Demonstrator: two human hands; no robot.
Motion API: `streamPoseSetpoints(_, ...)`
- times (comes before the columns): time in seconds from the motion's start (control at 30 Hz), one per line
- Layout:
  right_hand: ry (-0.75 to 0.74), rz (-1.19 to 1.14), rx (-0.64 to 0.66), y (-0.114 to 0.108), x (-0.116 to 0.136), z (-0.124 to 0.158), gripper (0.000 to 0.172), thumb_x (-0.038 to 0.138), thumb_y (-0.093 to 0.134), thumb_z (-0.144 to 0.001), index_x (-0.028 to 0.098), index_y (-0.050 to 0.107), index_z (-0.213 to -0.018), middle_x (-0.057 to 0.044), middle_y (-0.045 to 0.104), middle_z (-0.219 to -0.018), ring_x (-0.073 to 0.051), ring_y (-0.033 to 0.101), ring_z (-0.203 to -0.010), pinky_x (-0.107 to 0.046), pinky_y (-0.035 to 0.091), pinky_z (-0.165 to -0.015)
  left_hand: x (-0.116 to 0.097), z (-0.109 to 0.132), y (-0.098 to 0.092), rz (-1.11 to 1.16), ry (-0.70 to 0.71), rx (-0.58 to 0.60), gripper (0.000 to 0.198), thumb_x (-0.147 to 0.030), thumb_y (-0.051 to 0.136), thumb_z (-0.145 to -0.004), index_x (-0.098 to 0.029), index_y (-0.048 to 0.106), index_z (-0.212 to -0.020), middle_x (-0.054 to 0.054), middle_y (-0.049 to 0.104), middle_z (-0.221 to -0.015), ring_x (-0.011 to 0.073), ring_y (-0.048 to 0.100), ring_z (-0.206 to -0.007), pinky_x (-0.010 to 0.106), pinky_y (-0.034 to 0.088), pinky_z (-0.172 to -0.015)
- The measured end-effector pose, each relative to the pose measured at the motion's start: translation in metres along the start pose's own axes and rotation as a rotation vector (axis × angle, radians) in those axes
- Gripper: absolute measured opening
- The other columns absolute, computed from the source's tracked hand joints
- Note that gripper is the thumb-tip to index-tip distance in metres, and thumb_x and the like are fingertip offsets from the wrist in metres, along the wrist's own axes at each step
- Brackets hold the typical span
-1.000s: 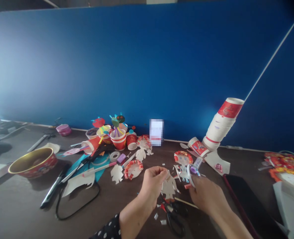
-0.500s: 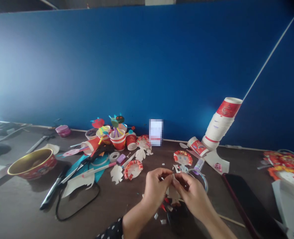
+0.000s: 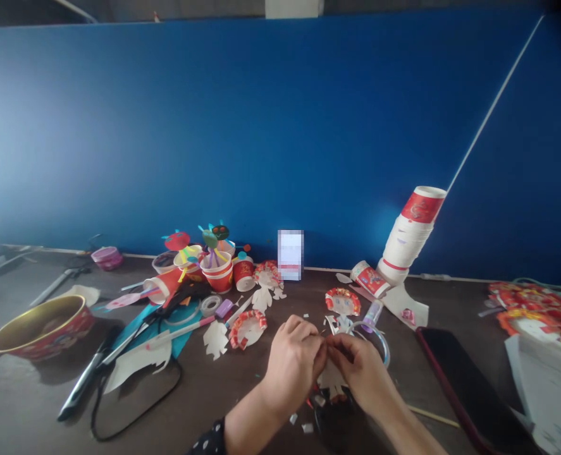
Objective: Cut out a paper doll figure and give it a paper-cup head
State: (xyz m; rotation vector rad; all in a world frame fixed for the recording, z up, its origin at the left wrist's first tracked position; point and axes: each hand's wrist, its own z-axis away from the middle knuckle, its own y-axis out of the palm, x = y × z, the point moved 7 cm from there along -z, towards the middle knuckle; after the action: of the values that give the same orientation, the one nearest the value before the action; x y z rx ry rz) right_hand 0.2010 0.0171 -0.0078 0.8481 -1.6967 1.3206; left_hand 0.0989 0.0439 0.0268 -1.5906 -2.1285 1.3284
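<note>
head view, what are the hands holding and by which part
The left hand and right hand pinch something small between their fingers above a paper cutout; too hidden to name.

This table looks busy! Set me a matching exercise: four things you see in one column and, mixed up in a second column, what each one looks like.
Things:
1. Left hand
2. Stack of paper cups
3. Bowl
4. Phone

Descriptions:
A. Gold inside, red outside
B. Black with a red edge
C. Tilted, its top toward the blue wall
D. Fingers meeting those of the right hand

Right pairs: 1-D, 2-C, 3-A, 4-B
</note>
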Motion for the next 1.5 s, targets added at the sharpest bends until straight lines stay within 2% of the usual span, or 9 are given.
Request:
streamPoseSetpoints(0.2, 0.001, 0.030, 0.006, 0.003, 0.001, 0.002, 0.022, 0.025, 0.045, -0.082, 0.019, 0.066, -0.078, 0.001, 0.062, -0.058, -0.017, 0.059, -0.056, -0.022, 0.042, -0.047, -0.005, 0.002, 0.003, -0.163, 0.100, -0.005, 0.021, -0.015, 0.043, -0.080, -0.014, 0.052, -0.062, 0.003, 0.054, -0.068, 0.0159, 0.045, -0.071, 0.029, 0.037, -0.062)
streamPoseSetpoints(0.5, -0.083, 0.242, 0.001, 0.007, 0.010, 0.007, 0.025, 0.024, 0.039, -0.085, 0.018, 0.059, -0.070, -0.001, 0.060, -0.060, -0.014, 0.058, -0.046, -0.020, 0.040, -0.040, 0.007, 0.001, 0.010, -0.079, 0.001, 0.047, 0.016, -0.010, 0.046, -0.071, -0.015, 0.052, -0.057, 0.004, 0.055, -0.064, 0.0161, 0.046, -0.067, 0.029, 0.036, -0.060)
streamPoseSetpoints(0.7, -0.038, 0.113, 0.019, 0.005, 0.001, 0.005, 0.022, 0.029, 0.040, -0.085, 0.019, 0.059, -0.081, 0.000, 0.061, -0.060, -0.014, 0.059, -0.042, -0.021, 0.043, -0.037, 0.013, 0.000, 0.011, 0.054, -0.071, 0.123, 0.012, -0.014, 0.050, -0.073, -0.016, 0.059, -0.065, 0.004, 0.059, -0.068, 0.0163, 0.048, -0.069, 0.028, 0.038, -0.065)
streamPoseSetpoints(0.9, -0.027, 0.077, 0.027, 0.005, 0.000, 0.005, 0.023, 0.031, 0.041, -0.085, 0.019, 0.060, -0.084, 0.000, 0.061, -0.063, -0.015, 0.060, -0.044, -0.020, 0.043, -0.033, 0.017, -0.001, 0.010, 0.124, -0.115, 0.095, 0.014, -0.012, 0.049, -0.069, -0.016, 0.061, -0.062, 0.004, 0.060, -0.065, 0.0162, 0.050, -0.067, 0.028, 0.037, -0.066)
streamPoseSetpoints(1.0, -0.043, 0.110, 0.043, 0.005, 0.007, 0.006, 0.021, 0.029, 0.041, -0.085, 0.018, 0.059, -0.081, 0.000, 0.061, -0.061, -0.015, 0.059, -0.045, -0.021, 0.044, -0.037, 0.021, -0.002, 0.008, 0.219, -0.206, 0.099, 0.015, -0.012, 0.050, -0.067, -0.017, 0.062, -0.059, 0.004, 0.061, -0.063, 0.0161, 0.051, -0.066, 0.026, 0.037, -0.064)
streamPoseSetpoints(1.1, -0.047, 0.109, 0.042, 0.003, 0.011, 0.005, 0.021, 0.028, 0.041, -0.085, 0.018, 0.059, -0.080, 0.000, 0.062, -0.062, -0.014, 0.058, -0.044, -0.022, 0.044, -0.041, 0.032, -0.001, 0.008, 0.358, -0.383, 0.092, 0.013, -0.015, 0.051, -0.064, -0.017, 0.064, -0.061, 0.003, 0.062, -0.065, 0.0156, 0.053, -0.065, 0.024, 0.038, -0.060)
streamPoseSetpoints(1.23, -0.037, 0.047, -0.055, -0.005, 0.005, 0.002, 0.019, 0.030, 0.045, -0.083, 0.019, 0.059, -0.076, 0.000, 0.062, -0.063, -0.016, 0.058, -0.051, -0.022, 0.044, -0.044, 0.049, 0.003, 0.007, 0.506, -0.613, 0.019, 0.017, -0.022, 0.050, -0.066, -0.016, 0.064, -0.062, 0.002, 0.061, -0.059, 0.0135, 0.050, -0.054, 0.022, 0.036, -0.053)
streamPoseSetpoints(1.4, -0.055, -0.047, -0.146, -0.012, -0.005, -0.002, 0.018, 0.033, 0.049, -0.081, 0.019, 0.057, -0.073, 0.000, 0.060, -0.061, -0.016, 0.055, -0.054, -0.023, 0.043, -0.049, 0.051, 0.005, 0.009, 0.566, -0.660, 0.007, 0.027, -0.031, 0.050, -0.068, -0.015, 0.056, -0.047, -0.003, 0.042, -0.041, 0.0083, 0.035, -0.042, 0.020, 0.024, -0.043)
streamPoseSetpoints(1.5, -0.053, -0.083, -0.155, -0.015, -0.006, -0.003, 0.018, 0.033, 0.048, -0.082, 0.019, 0.055, -0.073, 0.002, 0.058, -0.058, -0.015, 0.053, -0.051, -0.022, 0.041, -0.048, 0.048, 0.006, 0.012, 0.598, -0.654, 0.003, 0.026, -0.033, 0.053, -0.068, -0.015, 0.057, -0.050, -0.002, 0.048, -0.045, 0.0092, 0.040, -0.046, 0.020, 0.028, -0.045)
